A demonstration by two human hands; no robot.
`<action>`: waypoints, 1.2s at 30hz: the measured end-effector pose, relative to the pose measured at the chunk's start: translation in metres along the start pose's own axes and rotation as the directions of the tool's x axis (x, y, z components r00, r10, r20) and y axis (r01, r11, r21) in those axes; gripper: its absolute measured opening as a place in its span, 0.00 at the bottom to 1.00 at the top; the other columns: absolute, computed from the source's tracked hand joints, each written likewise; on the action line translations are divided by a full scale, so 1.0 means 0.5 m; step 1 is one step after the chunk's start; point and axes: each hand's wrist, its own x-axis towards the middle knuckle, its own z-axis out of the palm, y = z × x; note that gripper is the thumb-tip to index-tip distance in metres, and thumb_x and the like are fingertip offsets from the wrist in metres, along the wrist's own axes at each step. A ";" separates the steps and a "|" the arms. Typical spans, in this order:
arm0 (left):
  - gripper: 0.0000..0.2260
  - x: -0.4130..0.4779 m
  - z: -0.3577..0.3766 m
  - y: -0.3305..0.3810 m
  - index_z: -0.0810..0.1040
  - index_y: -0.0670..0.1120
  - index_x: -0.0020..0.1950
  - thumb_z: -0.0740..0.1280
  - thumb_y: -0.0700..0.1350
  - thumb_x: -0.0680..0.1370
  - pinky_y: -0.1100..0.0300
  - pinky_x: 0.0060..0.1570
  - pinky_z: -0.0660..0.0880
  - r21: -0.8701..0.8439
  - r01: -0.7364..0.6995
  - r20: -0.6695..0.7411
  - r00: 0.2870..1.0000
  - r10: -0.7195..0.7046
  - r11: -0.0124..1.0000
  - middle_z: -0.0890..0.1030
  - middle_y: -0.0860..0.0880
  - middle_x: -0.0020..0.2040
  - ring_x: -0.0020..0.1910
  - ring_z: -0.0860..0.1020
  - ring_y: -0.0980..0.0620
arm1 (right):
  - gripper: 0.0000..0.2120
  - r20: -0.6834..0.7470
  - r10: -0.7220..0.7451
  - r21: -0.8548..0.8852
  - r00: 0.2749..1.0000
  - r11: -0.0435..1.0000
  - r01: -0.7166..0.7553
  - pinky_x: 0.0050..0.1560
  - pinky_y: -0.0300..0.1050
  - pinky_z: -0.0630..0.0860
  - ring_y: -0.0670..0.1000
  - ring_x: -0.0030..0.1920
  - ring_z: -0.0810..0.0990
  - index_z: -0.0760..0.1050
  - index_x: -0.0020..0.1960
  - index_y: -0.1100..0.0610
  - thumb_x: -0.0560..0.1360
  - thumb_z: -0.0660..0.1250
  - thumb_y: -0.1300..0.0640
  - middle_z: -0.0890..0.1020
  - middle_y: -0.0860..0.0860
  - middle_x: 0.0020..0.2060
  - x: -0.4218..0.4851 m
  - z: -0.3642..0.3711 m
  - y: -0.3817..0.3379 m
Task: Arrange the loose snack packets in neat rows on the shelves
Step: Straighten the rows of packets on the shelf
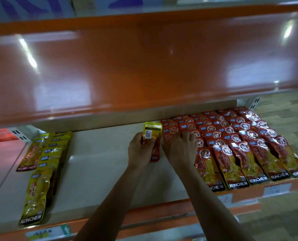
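From the head camera: the left hand (141, 148) pinches a yellow packet (152, 130) upright at the back of the cream shelf (99, 162), with a red one partly under it. Just beside it, the right hand (179, 147) rests spread fingers on the red packets (240, 145) - overlapping rows filling the shelf's right side. More yellow packets (40, 171) lie far left.

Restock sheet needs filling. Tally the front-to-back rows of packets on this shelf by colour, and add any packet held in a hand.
Yellow rows: 2
Red rows: 6, the leftmost one short and partly under the right hand
Held packet, yellow end up, gripped by the left hand: 1
Total: 8 rows and 1 held packet
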 end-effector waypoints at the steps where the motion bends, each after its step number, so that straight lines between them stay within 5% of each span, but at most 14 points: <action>1: 0.04 -0.002 -0.001 0.002 0.78 0.52 0.51 0.68 0.47 0.77 0.63 0.41 0.75 -0.011 -0.019 0.000 1.000 0.019 1.000 0.81 0.55 0.44 0.45 0.80 0.56 | 0.24 -0.022 -0.003 0.018 1.000 1.000 0.003 0.59 0.50 0.67 0.57 0.61 0.68 0.71 0.62 0.58 0.76 0.62 0.41 0.72 0.57 0.60 0.000 -0.005 0.002; 5: 0.04 -0.009 -0.002 0.014 0.79 0.55 0.44 0.71 0.46 0.75 0.57 0.37 0.75 -0.116 -0.117 0.017 0.993 0.120 0.986 0.82 0.54 0.36 0.36 0.79 0.56 | 0.11 -0.145 -0.001 0.394 0.989 0.917 0.059 0.45 0.46 0.67 0.54 0.45 0.72 0.77 0.49 0.60 0.79 0.60 0.54 0.76 0.56 0.44 0.008 -0.033 0.017; 8: 0.12 -0.017 0.000 0.017 0.81 0.54 0.45 0.73 0.37 0.73 0.69 0.47 0.73 -0.154 -0.318 0.011 0.946 0.323 0.936 0.83 0.59 0.46 0.49 0.79 0.65 | 0.21 -0.004 0.092 0.711 0.996 0.700 -0.061 0.34 0.44 0.68 0.52 0.30 0.73 0.71 0.33 0.56 0.82 0.55 0.51 0.74 0.53 0.27 0.013 -0.062 0.016; 11: 0.13 -0.023 0.008 0.008 0.82 0.50 0.47 0.74 0.32 0.71 0.66 0.54 0.75 -0.122 -0.454 0.036 0.886 0.461 0.882 0.81 0.51 0.55 0.64 0.74 0.56 | 0.23 0.333 0.147 0.848 0.931 0.385 -0.364 0.45 0.50 0.79 0.56 0.38 0.83 0.79 0.39 0.53 0.79 0.55 0.39 0.84 0.55 0.35 0.010 -0.079 0.017; 14: 0.16 -0.026 0.013 0.004 0.82 0.50 0.46 0.74 0.29 0.69 0.63 0.61 0.73 -0.118 -0.500 0.040 0.861 0.507 0.858 0.79 0.48 0.58 0.66 0.73 0.50 | 0.15 0.478 0.007 0.866 0.878 0.167 -0.472 0.47 0.52 0.81 0.54 0.46 0.85 0.81 0.48 0.52 0.78 0.62 0.43 0.85 0.54 0.46 0.008 -0.073 0.036; 16: 0.16 -0.026 0.012 0.003 0.82 0.50 0.45 0.73 0.29 0.67 0.70 0.60 0.70 -0.116 -0.545 0.047 0.832 0.553 0.830 0.77 0.48 0.59 0.66 0.72 0.54 | 0.06 0.438 -0.074 0.889 0.896 0.185 -0.419 0.49 0.51 0.81 0.55 0.49 0.84 0.80 0.52 0.52 0.77 0.66 0.55 0.83 0.57 0.51 0.002 -0.069 0.050; 20: 0.25 -0.031 0.017 -0.010 0.78 0.57 0.55 0.69 0.28 0.70 0.75 0.59 0.67 -0.001 -0.437 0.096 0.895 0.435 0.899 0.71 0.51 0.66 0.66 0.69 0.60 | 0.15 0.361 -0.068 0.906 0.930 0.261 -0.332 0.48 0.46 0.80 0.51 0.50 0.83 0.79 0.57 0.54 0.75 0.64 0.68 0.84 0.49 0.47 -0.014 -0.067 0.064; 23: 0.25 -0.022 0.020 -0.025 0.75 0.53 0.63 0.61 0.28 0.74 0.74 0.52 0.69 0.113 -0.226 0.054 0.974 0.221 0.968 0.71 0.50 0.65 0.59 0.75 0.56 | 0.17 0.244 -0.017 0.774 0.970 0.606 -0.184 0.37 0.30 0.75 0.38 0.43 0.80 0.77 0.62 0.52 0.77 0.62 0.65 0.80 0.43 0.47 -0.026 -0.074 0.067; 26: 0.17 -0.002 0.027 -0.026 0.74 0.43 0.64 0.62 0.31 0.77 0.68 0.42 0.76 0.068 -0.049 0.048 0.998 0.046 0.997 0.78 0.48 0.54 0.43 0.79 0.58 | 0.19 0.177 -0.034 0.593 0.984 0.802 -0.079 0.43 0.38 0.78 0.45 0.46 0.80 0.73 0.66 0.54 0.77 0.60 0.65 0.79 0.50 0.53 -0.038 -0.079 0.067; 28: 0.14 0.009 0.038 -0.021 0.75 0.40 0.62 0.62 0.31 0.78 0.69 0.33 0.76 0.001 0.011 0.094 0.996 -0.011 1.000 0.79 0.49 0.45 0.34 0.79 0.59 | 0.20 0.168 -0.045 0.487 0.985 0.872 -0.044 0.52 0.48 0.78 0.55 0.53 0.78 0.72 0.67 0.56 0.76 0.61 0.64 0.78 0.55 0.57 -0.046 -0.078 0.064; 31: 0.13 0.031 0.055 -0.007 0.75 0.43 0.63 0.66 0.39 0.78 0.75 0.30 0.72 0.103 -0.004 0.117 0.993 -0.008 0.995 0.79 0.54 0.46 0.36 0.77 0.62 | 0.18 0.139 -0.056 0.372 0.989 0.928 0.001 0.53 0.42 0.71 0.54 0.56 0.75 0.73 0.65 0.56 0.76 0.64 0.58 0.75 0.55 0.58 -0.057 -0.069 0.060; 33: 0.15 0.047 0.061 0.001 0.76 0.46 0.64 0.68 0.45 0.78 0.77 0.39 0.71 0.204 -0.010 0.119 0.993 -0.015 0.979 0.80 0.51 0.53 0.43 0.77 0.60 | 0.16 0.111 -0.053 0.299 0.992 0.954 0.017 0.52 0.42 0.69 0.53 0.57 0.72 0.73 0.64 0.54 0.77 0.64 0.53 0.75 0.54 0.57 -0.062 -0.061 0.056; 36: 0.18 0.062 0.068 0.007 0.75 0.47 0.66 0.69 0.47 0.76 0.63 0.49 0.76 0.207 0.087 0.104 0.988 -0.110 0.974 0.81 0.47 0.58 0.50 0.79 0.54 | 0.18 0.070 -0.024 0.197 0.997 0.980 0.010 0.53 0.42 0.68 0.54 0.59 0.68 0.70 0.63 0.54 0.77 0.63 0.46 0.72 0.54 0.59 -0.063 -0.051 0.050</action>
